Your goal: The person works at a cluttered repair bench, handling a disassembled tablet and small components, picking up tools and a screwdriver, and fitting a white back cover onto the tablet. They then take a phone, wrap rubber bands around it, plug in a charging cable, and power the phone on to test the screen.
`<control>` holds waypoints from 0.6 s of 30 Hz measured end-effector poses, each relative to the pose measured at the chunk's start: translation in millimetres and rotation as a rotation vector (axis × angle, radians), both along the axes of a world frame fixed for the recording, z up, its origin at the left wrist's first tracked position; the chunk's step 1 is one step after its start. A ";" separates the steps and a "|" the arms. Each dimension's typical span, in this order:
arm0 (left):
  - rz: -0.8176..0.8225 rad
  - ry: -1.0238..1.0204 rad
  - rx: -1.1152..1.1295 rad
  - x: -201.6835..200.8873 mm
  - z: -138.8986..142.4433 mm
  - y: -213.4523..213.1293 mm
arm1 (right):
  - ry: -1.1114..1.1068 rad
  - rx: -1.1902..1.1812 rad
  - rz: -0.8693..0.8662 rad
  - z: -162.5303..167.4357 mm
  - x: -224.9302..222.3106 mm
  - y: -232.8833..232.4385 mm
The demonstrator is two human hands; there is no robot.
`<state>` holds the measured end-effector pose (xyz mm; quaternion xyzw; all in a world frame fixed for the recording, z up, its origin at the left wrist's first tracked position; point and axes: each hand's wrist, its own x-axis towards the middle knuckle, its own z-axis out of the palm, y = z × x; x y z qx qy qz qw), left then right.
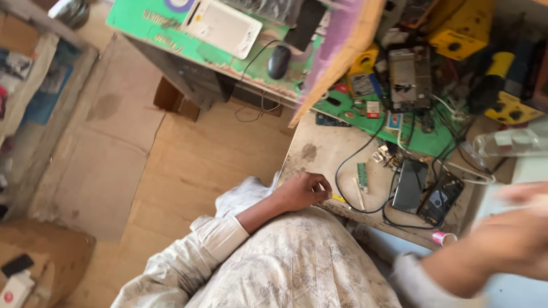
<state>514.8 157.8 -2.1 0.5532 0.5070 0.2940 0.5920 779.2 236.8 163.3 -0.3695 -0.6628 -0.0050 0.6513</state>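
My left hand [305, 191] rests on the near edge of a worn workbench [319, 151], fingers curled shut, with nothing clearly in it. A small yellow bit [338, 199] lies just beside its knuckles. My right hand [514, 239] is at the lower right, blurred by motion, and its grip cannot be made out. Between the two hands lie a dark phone [410, 185] and an opened phone [440, 198], with black cables [354, 162] looping around them. A small green circuit strip [362, 175] lies left of the dark phone.
A green mat [365, 117] farther back carries a dismantled phone [409, 77], small parts and yellow tools [462, 28]. A clear bottle [508, 142] stands at the right. A pink tape roll [444, 238] sits at the bench edge. A second table holds a mouse [278, 61] and white device [222, 25].
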 end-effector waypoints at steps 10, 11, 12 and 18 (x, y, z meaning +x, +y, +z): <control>0.188 -0.008 -0.058 -125.6 -13.2 -37.7 | -0.447 -0.706 0.610 -65.6 -216.0 -51.6; 0.242 -0.045 -0.048 -147.9 -14.4 -45.2 | -0.495 -0.761 0.622 -73.3 -238.5 -53.6; 0.294 -0.085 -0.035 -169.9 -15.7 -52.0 | -0.474 -0.830 0.646 -83.2 -261.9 -54.8; 0.400 -0.061 -0.197 -301.0 -27.3 -95.2 | -0.470 -1.018 0.615 -158.5 -398.7 -31.2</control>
